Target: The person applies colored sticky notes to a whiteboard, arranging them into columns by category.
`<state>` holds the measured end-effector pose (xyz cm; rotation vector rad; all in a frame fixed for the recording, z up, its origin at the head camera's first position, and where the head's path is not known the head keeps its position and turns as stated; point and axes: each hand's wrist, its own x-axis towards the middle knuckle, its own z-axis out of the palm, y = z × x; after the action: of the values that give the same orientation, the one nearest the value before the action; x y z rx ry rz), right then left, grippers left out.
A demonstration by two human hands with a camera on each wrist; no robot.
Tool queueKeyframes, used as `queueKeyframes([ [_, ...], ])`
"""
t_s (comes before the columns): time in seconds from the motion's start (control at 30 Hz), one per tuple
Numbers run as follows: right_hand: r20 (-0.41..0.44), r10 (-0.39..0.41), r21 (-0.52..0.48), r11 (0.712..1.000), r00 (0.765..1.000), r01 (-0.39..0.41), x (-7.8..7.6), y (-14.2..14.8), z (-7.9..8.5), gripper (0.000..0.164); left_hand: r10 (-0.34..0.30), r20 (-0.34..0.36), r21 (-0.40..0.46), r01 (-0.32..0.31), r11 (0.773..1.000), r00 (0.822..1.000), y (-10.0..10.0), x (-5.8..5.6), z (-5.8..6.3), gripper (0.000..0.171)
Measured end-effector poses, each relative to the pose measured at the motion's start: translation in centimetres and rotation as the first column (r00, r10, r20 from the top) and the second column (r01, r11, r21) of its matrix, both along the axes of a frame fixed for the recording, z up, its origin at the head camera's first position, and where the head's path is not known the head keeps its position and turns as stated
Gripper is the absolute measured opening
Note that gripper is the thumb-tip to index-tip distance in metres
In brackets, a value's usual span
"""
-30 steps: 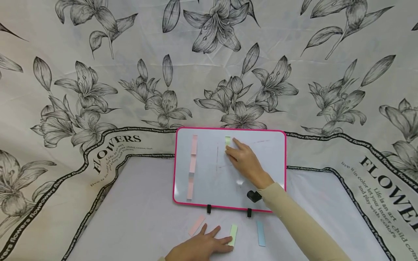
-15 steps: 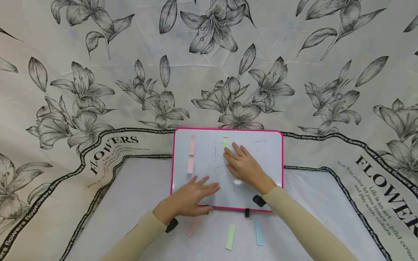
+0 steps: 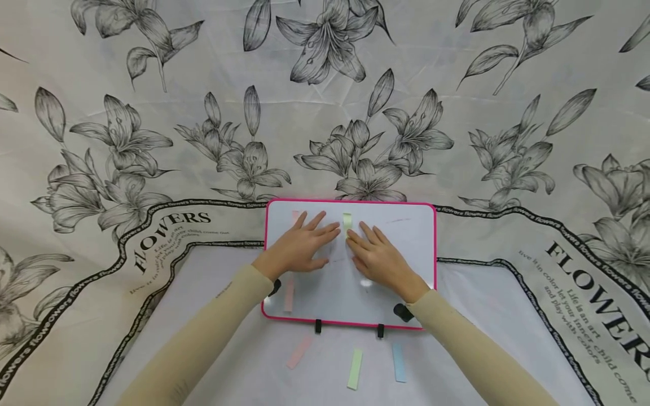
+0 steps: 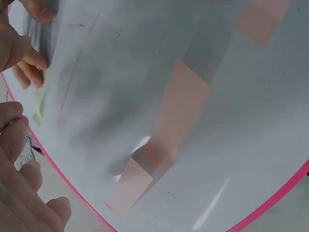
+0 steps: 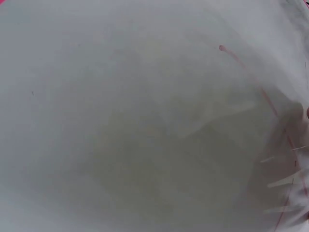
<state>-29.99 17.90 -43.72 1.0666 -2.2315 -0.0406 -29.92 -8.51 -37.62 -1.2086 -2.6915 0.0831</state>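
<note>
A whiteboard [image 3: 418, 248] with a pink rim stands tilted on the table. On it, a pale green strip [image 3: 347, 221] hangs near the top middle; the fingertips of my right hand [image 3: 383, 260] touch its lower part, fingers fairly straight. My left hand [image 3: 298, 246] is spread over the board's left side, just left of the green strip and not holding anything. It covers part of a column of pink strips [image 3: 289, 296] in the head view. The left wrist view shows those pink strips [image 4: 181, 111] and the green strip [image 4: 40, 104] under the right hand's fingers.
On the white table in front of the board lie a pink strip [image 3: 300, 352], a green strip [image 3: 355, 369] and a blue strip [image 3: 399, 362]. Two black feet [image 3: 318, 326] stick out under the board. Flower-printed cloth [image 3: 203, 141] rises behind. Faint red lines [image 5: 270, 104] mark the board.
My left hand has risen from the green strip on the table to the board's upper left. My right hand has slid slightly down along the upper green strip, its fingers now straighter.
</note>
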Motion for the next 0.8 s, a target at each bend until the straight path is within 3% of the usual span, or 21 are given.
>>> queueKeyframes([
  [0.13,-0.055,0.044,-0.034,0.998,0.997,-0.046,-0.1,-0.1,0.3,0.043,0.007,-0.032,-0.033,-0.008,0.999,0.999,0.7,-1.2,0.4,0.078],
  [0.3,-0.117,0.07,-0.062,0.995,0.991,-0.077,-0.6,-0.3,0.6,0.042,0.036,-0.021,-0.04,-0.037,0.999,0.999,1.4,-2.0,0.5,0.079],
  [0.8,0.031,-0.057,0.074,0.996,0.998,0.054,0.1,-0.2,-0.8,0.057,0.079,0.055,-0.058,-0.076,0.995,0.995,2.2,-3.2,-0.2,0.078],
])
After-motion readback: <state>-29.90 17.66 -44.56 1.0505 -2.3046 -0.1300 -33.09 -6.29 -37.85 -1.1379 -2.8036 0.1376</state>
